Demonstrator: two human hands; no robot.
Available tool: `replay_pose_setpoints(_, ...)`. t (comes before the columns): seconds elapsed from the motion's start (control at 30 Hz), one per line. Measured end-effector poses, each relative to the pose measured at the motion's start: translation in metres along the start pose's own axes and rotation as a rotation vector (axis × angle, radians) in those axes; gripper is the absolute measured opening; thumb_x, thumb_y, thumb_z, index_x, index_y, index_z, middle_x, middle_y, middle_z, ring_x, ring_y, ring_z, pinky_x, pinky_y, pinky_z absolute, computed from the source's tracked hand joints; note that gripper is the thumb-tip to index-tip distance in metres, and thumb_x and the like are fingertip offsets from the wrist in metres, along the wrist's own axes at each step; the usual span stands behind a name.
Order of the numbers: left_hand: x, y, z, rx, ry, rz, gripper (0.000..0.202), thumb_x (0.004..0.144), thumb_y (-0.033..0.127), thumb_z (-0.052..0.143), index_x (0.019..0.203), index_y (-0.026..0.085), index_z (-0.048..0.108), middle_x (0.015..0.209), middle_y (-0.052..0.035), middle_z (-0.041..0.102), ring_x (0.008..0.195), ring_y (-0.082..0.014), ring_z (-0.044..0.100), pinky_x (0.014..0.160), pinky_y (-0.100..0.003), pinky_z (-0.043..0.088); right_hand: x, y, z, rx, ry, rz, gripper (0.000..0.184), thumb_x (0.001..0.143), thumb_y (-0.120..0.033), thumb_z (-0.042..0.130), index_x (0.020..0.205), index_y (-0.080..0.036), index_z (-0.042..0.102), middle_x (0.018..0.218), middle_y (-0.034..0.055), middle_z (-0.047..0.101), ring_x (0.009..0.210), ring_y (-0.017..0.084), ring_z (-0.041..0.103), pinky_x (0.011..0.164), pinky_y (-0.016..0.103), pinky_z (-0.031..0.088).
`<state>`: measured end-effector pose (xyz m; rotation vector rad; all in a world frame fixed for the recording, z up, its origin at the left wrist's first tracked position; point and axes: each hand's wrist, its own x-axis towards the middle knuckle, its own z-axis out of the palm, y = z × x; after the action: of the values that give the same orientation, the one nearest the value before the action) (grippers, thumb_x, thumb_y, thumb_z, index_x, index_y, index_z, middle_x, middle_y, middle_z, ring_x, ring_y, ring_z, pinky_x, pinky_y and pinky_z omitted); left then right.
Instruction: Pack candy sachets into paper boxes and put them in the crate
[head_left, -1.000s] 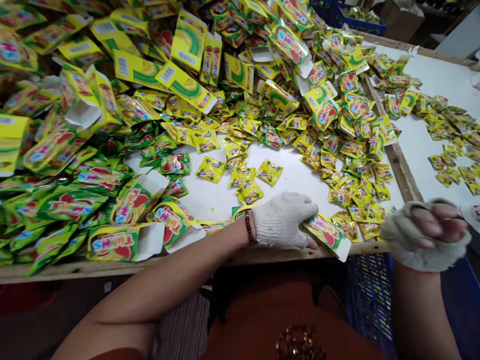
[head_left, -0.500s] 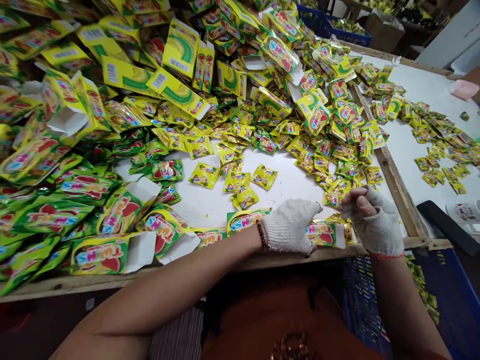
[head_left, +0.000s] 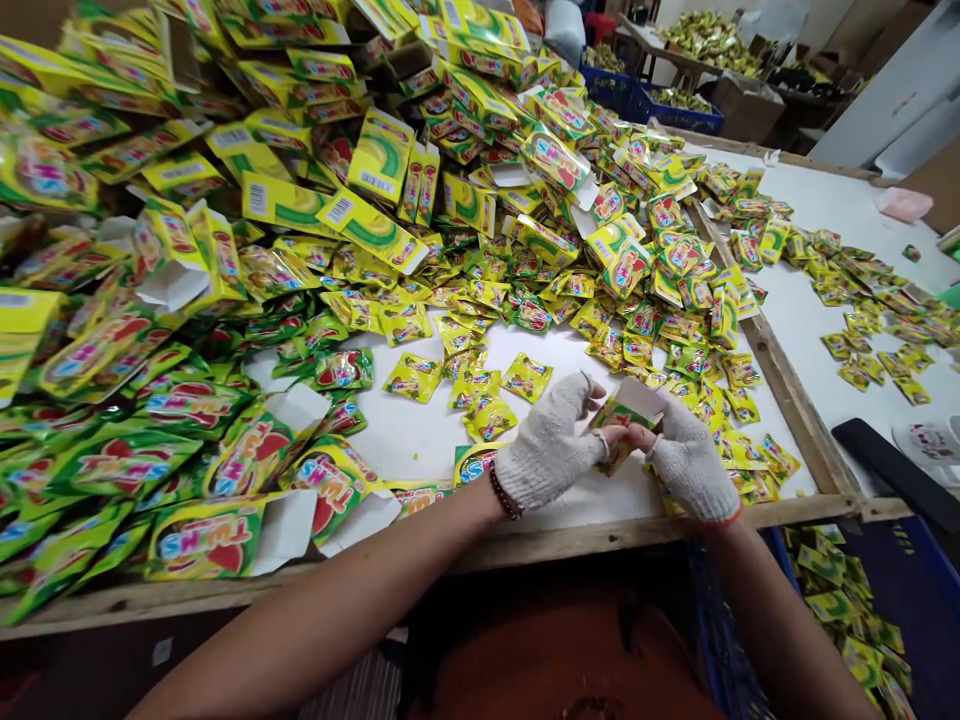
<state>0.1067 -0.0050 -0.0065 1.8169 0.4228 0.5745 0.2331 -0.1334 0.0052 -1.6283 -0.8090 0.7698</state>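
Both my hands wear white fingerless knit gloves and meet over the front of the white table. Between them is a small candy box [head_left: 636,402] with its pale flap standing up. My left hand [head_left: 551,440], with a beaded bracelet at the wrist, grips the box from the left. From the right, my right hand [head_left: 686,455] holds it too, thumb and fingers closed on it. Below the box a bit of yellow shows, too hidden to make out. Another flat candy box [head_left: 472,462] lies beside my left hand. Loose yellow candy sachets [head_left: 527,377] lie just beyond.
A large heap of yellow boxes [head_left: 375,160] rises behind. Green sachets [head_left: 135,455] and open boxes [head_left: 202,540] fill the left. A wooden divider [head_left: 787,400] runs along the right, a dark flat object [head_left: 892,475] past it. Sachets fill a blue crate [head_left: 911,600] below.
My hands have come together. The box that lay under my left hand at the table edge is now lifted and held between both hands. The view has shifted slightly.
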Motion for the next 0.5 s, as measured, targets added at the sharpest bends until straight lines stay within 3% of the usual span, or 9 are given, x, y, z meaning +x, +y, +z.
replay_pose_setpoints(0.1,-0.002,-0.005,0.006,-0.279,-0.064,-0.164,0.037,0.079,0.029,0.068,0.106,0.019,0.045,0.089,-0.0010,0.060,0.076,-0.0139,0.062,0.070,-0.030,0.055,-0.007,0.004,-0.008,0.078,0.008,0.073,0.060,0.075,-0.038,0.079,0.123,-0.024,0.046,0.107,0.0079,0.072,0.094,0.022,0.071,0.084,0.038,0.059)
replay_pose_setpoints(0.2,-0.004,-0.009,0.012,-0.339,-0.106,-0.183,0.034,0.079,0.026,0.069,0.106,0.018,0.049,0.086,0.0003,0.060,0.075,-0.0125,0.061,0.070,-0.028,0.054,-0.017,0.014,-0.013,0.111,0.180,0.052,0.053,0.070,-0.036,0.082,0.106,-0.025,0.045,0.089,0.0019,0.070,0.082,0.020,0.071,0.075,0.034,0.059)
replay_pose_setpoints(0.3,-0.005,-0.012,0.014,-0.286,-0.143,-0.160,0.021,0.080,0.026,0.068,0.095,0.015,0.057,0.092,-0.0026,0.065,0.082,-0.0127,0.061,0.077,-0.028,0.053,-0.024,0.023,-0.016,-0.080,0.234,0.009,0.036,0.074,-0.039,0.078,0.097,-0.023,0.056,0.088,0.0035,0.070,0.082,0.020,0.068,0.075,0.034,0.057)
replay_pose_setpoints(0.4,-0.003,-0.011,0.010,-0.098,-0.165,-0.117,0.011,0.081,0.025,0.066,0.086,0.015,0.064,0.085,-0.0019,0.066,0.080,-0.0137,0.059,0.075,-0.028,0.050,-0.027,0.023,-0.020,-0.328,0.173,-0.041,0.022,0.080,-0.037,0.071,0.095,-0.022,0.068,0.090,0.0057,0.072,0.085,0.022,0.067,0.079,0.036,0.055)
replay_pose_setpoints(0.5,0.000,-0.008,0.006,-0.014,-0.204,-0.084,0.012,0.082,0.024,0.062,0.075,0.015,0.065,0.075,-0.0007,0.063,0.074,-0.0133,0.056,0.069,-0.026,0.045,-0.025,0.019,-0.023,-0.425,0.119,-0.098,0.016,0.083,-0.036,0.065,0.085,-0.022,0.073,0.084,0.0047,0.072,0.083,0.022,0.066,0.078,0.036,0.053)
